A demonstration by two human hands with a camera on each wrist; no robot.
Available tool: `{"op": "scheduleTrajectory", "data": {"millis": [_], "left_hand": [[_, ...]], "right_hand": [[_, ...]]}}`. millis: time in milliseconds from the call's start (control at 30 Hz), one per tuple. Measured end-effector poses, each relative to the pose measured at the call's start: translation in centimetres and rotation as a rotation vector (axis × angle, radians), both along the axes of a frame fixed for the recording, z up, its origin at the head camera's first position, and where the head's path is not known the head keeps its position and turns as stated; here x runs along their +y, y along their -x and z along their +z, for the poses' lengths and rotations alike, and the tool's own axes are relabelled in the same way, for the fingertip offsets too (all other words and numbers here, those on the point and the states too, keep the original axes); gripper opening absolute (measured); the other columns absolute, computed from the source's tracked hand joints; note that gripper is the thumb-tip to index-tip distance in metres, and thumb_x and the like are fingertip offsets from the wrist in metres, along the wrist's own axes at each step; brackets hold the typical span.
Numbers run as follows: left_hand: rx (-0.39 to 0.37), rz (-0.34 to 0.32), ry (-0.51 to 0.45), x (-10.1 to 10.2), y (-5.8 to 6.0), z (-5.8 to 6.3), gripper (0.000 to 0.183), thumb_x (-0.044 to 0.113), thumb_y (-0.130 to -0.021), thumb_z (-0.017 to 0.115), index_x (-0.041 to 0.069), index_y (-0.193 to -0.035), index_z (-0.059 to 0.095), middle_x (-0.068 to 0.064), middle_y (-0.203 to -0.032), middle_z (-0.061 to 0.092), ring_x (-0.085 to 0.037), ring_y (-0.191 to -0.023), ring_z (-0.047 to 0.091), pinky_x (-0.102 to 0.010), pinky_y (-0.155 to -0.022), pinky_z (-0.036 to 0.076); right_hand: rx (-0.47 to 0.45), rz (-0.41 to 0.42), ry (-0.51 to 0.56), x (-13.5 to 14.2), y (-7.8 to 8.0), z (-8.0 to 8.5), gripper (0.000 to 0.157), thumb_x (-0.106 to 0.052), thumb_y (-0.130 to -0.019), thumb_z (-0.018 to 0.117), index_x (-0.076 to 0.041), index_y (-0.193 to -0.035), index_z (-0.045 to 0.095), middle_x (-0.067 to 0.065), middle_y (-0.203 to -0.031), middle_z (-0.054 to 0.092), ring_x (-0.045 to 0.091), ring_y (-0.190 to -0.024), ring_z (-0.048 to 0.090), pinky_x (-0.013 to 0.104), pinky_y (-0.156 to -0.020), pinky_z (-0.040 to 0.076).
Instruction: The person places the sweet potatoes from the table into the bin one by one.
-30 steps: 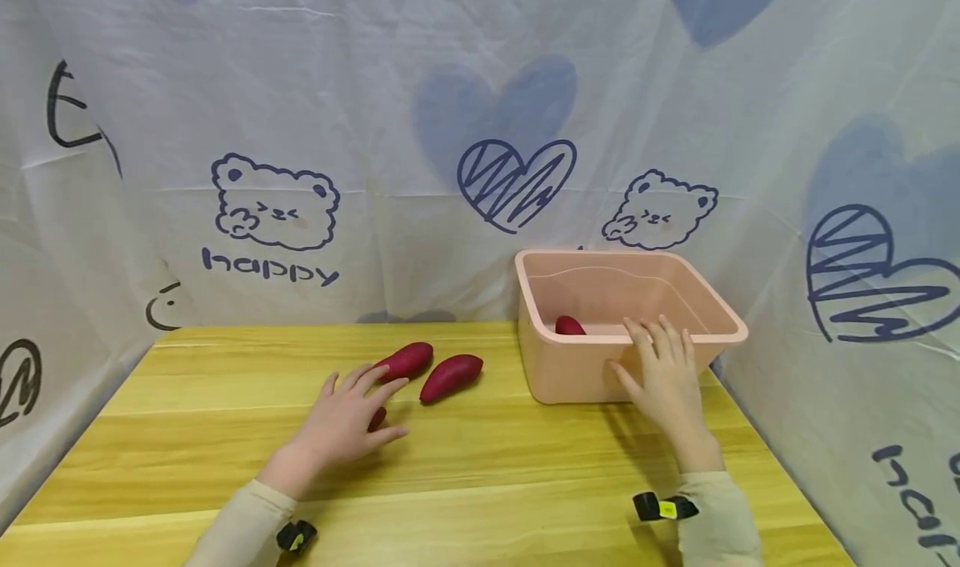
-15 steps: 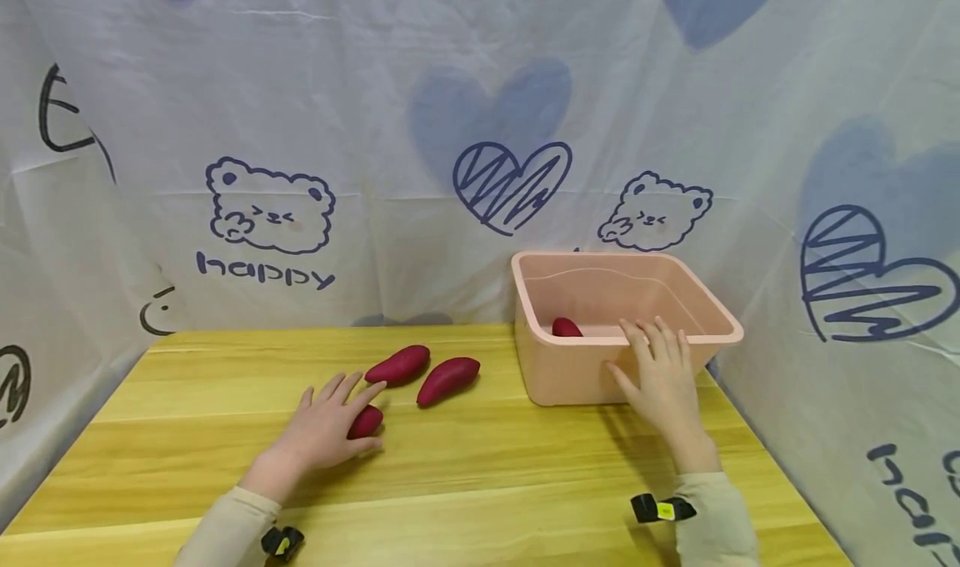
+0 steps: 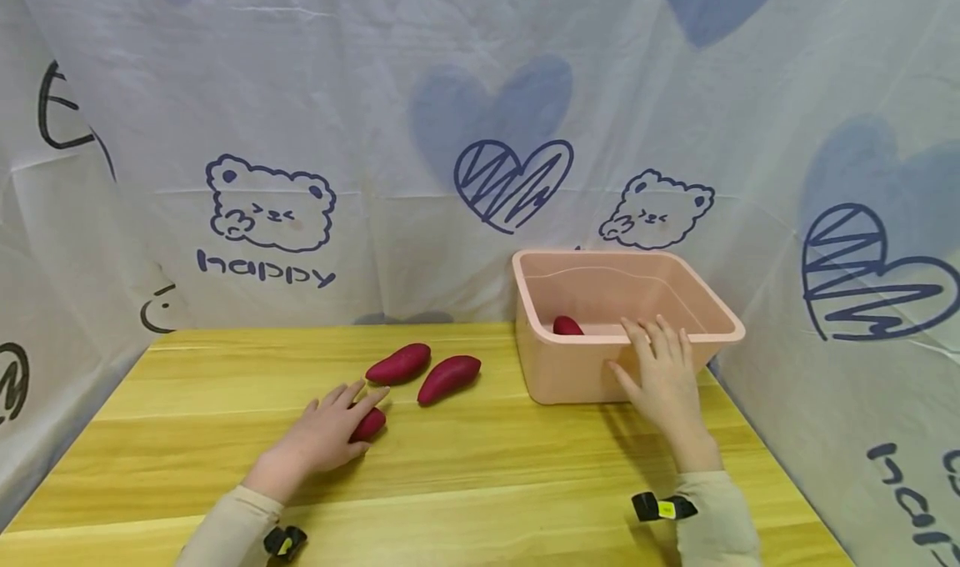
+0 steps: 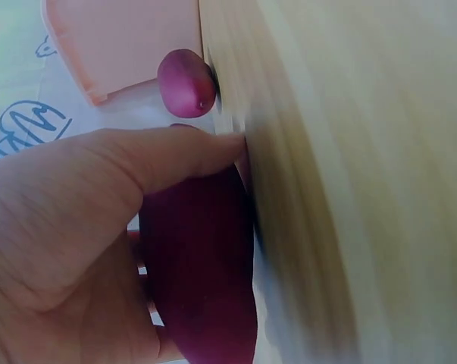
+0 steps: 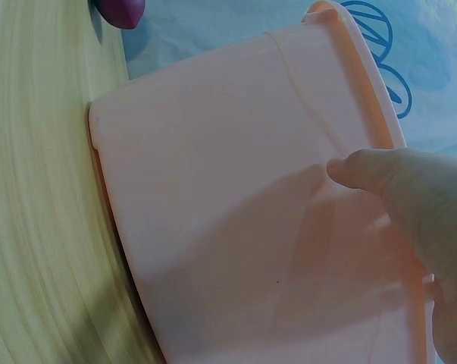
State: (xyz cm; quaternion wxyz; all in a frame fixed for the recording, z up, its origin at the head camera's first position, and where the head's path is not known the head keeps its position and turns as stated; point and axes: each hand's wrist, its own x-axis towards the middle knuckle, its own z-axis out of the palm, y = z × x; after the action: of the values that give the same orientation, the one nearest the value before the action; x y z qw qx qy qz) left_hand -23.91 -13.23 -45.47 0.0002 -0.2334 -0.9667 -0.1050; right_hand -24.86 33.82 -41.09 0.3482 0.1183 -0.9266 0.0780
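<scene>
My left hand (image 3: 318, 438) grips a purple-red sweet potato (image 3: 370, 424) on the table. In the left wrist view the thumb lies across this sweet potato (image 4: 201, 258), with the fingers along its other side. Just beyond are two more sweet potatoes, one behind the fingertips (image 3: 399, 364) and one to its right (image 3: 450, 379). The right hand (image 3: 663, 383) holds the near rim of a pink plastic bin (image 3: 570, 375), its fingers over the edge and its thumb against the outer wall. Inside the bin one sweet potato (image 3: 567, 326) shows; the near wall hides part of the floor.
The wood-grain table (image 3: 487, 484) carries everything. A white curtain (image 3: 390, 242) printed with hearts and bears hangs close behind it and along both sides. The bin stands at the table's back right, near the curtain.
My left hand has drawn left and slightly toward me, and its fingers and thumb have closed round the nearest sweet potato. The right hand stays on the bin's rim.
</scene>
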Motion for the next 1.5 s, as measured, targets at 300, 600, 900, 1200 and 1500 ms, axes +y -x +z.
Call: {"op": "scheduleTrajectory", "data": {"millis": [300,600,900,1200,1500], "left_hand": [[0.024,-0.034,0.017,0.5,-0.2,0.4,0.062,0.018,-0.086,0.073,0.014,-0.143,0.048,-0.022,-0.135,0.054,-0.045,-0.119,0.053,-0.064,-0.091,0.046],[0.199,-0.033,-0.002,0.5,-0.3,0.3,0.051,0.017,-0.086,0.074,0.014,-0.134,0.058,-0.019,-0.126,0.060,-0.041,-0.110,0.058,-0.058,-0.082,0.051],[0.481,-0.039,-0.055,0.6,0.4,0.0,0.042,0.022,-0.087,0.073,0.016,-0.128,0.063,-0.016,-0.118,0.064,-0.037,-0.106,0.061,-0.057,-0.081,0.052],[0.530,-0.049,-0.018,0.7,0.6,0.7,0.045,0.022,-0.089,0.070,0.017,-0.132,0.060,-0.015,-0.122,0.062,-0.037,-0.110,0.059,-0.056,-0.085,0.051],[0.547,-0.068,-0.044,1.1,0.7,1.5,0.053,0.025,-0.085,0.075,0.017,-0.134,0.058,-0.017,-0.124,0.062,-0.038,-0.112,0.059,-0.057,-0.088,0.050]], "right_hand": [[-0.005,0.000,-0.001,0.0,0.0,0.2,0.067,-0.031,-0.082,0.074,-0.011,-0.140,0.047,0.023,-0.133,0.051,0.045,-0.135,0.035,0.063,-0.114,0.019],[-0.013,0.001,0.002,-0.1,0.0,0.2,0.067,-0.030,-0.082,0.074,-0.011,-0.140,0.047,0.023,-0.134,0.050,0.045,-0.136,0.035,0.063,-0.114,0.018],[0.016,0.007,-0.004,0.0,0.2,0.0,0.066,-0.032,-0.081,0.074,-0.011,-0.139,0.049,0.024,-0.131,0.052,0.045,-0.134,0.037,0.063,-0.114,0.019],[0.013,0.007,-0.003,0.1,0.3,0.0,0.065,-0.031,-0.082,0.074,-0.011,-0.139,0.048,0.024,-0.132,0.051,0.046,-0.135,0.037,0.063,-0.114,0.019],[0.012,0.004,-0.003,0.1,0.4,0.0,0.065,-0.031,-0.081,0.074,-0.011,-0.138,0.049,0.024,-0.132,0.051,0.045,-0.134,0.037,0.064,-0.114,0.019]]}}
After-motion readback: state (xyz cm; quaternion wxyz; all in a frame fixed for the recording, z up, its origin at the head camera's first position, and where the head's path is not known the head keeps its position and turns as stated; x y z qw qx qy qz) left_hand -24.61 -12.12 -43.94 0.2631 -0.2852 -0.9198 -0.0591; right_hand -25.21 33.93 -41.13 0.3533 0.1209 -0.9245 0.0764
